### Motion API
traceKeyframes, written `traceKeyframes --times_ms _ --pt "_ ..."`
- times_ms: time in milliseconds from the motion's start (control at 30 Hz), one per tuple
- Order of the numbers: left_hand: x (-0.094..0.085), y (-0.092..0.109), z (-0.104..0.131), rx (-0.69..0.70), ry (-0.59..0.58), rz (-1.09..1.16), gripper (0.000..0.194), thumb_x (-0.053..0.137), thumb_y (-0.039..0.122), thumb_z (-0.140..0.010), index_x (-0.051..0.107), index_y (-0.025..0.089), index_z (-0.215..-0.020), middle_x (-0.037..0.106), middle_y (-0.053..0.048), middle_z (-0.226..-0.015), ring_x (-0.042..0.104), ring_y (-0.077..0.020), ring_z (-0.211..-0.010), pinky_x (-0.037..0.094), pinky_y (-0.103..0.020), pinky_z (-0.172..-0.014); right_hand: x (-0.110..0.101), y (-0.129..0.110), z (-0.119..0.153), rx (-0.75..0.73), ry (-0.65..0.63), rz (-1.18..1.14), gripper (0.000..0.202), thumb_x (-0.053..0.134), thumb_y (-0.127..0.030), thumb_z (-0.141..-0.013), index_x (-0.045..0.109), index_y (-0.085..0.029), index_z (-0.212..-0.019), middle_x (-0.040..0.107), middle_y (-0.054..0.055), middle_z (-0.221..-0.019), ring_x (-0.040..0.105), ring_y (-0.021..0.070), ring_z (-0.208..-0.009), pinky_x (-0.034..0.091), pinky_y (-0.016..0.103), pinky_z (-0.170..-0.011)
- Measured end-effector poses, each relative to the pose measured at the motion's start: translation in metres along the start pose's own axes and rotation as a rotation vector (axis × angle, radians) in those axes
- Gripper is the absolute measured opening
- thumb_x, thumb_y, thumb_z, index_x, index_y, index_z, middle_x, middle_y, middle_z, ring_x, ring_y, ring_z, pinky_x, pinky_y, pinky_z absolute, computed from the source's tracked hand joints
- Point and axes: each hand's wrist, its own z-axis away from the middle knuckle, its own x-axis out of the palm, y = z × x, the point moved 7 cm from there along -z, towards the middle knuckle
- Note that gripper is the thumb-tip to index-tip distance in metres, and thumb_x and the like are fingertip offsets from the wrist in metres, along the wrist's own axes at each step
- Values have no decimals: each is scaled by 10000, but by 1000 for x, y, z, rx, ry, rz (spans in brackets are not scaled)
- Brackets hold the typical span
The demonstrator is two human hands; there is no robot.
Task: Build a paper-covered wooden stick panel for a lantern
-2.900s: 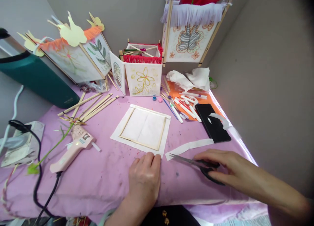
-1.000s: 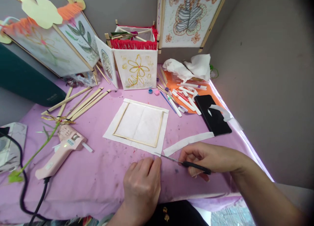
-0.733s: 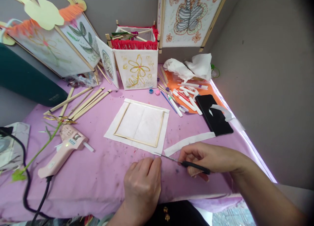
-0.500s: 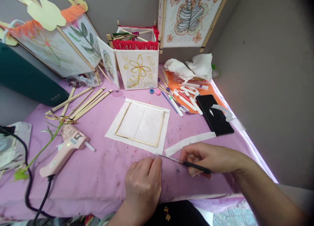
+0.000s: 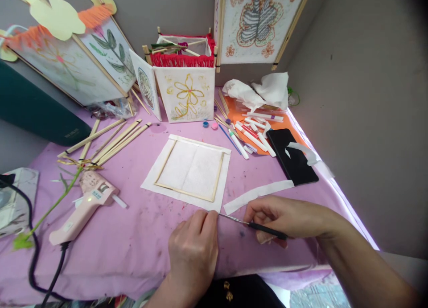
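My right hand [image 5: 276,219] is closed around black-handled scissors [image 5: 267,230], whose thin metal blades point left. The blade tips reach the near right corner of a white sheet [image 5: 147,182], right beside the fingers of my left hand [image 5: 194,245]. That left hand is closed at the sheet's near edge; its fingertips are hidden, so what they pinch cannot be made out. On the sheet lies a square frame of thin wooden sticks [image 5: 183,190], with the far edge of the sheet folded over it. A loose white strip [image 5: 256,195] lies just beyond my right hand.
A pink glue gun [image 5: 83,210] with a black cord and a bundle of sticks [image 5: 117,141] lie on the left. Markers [image 5: 252,136] and a black phone [image 5: 292,158] are at the right. Decorated lanterns [image 5: 187,94] and a dark green bottle [image 5: 40,109] stand behind.
My left hand has moved slightly up to the sheet's near corner, and the scissor tips now meet its fingers. The view has shifted a little.
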Motion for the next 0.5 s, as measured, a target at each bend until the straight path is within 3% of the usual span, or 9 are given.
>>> traceKeyframes --times_ms 167,500 --pt "-3 0 1 20 30 53 185 520 69 -852 648 181 -924 658 -8 -703 580 -135 -568 407 -279 -526 1 1 0 39 -14 -7 328 724 -333 -716 573 -170 -957 626 -49 -677 515 39 -409 293 127 -327" --pt "-1 -3 5 -10 47 76 188 554 69 -843 656 194 -940 663 0 -733 581 -133 -586 402 -288 -546 3 -2 -9 26 -6 19 286 724 -338 -719 558 -190 -899 594 -60 -626 528 63 -450 332 144 -367"
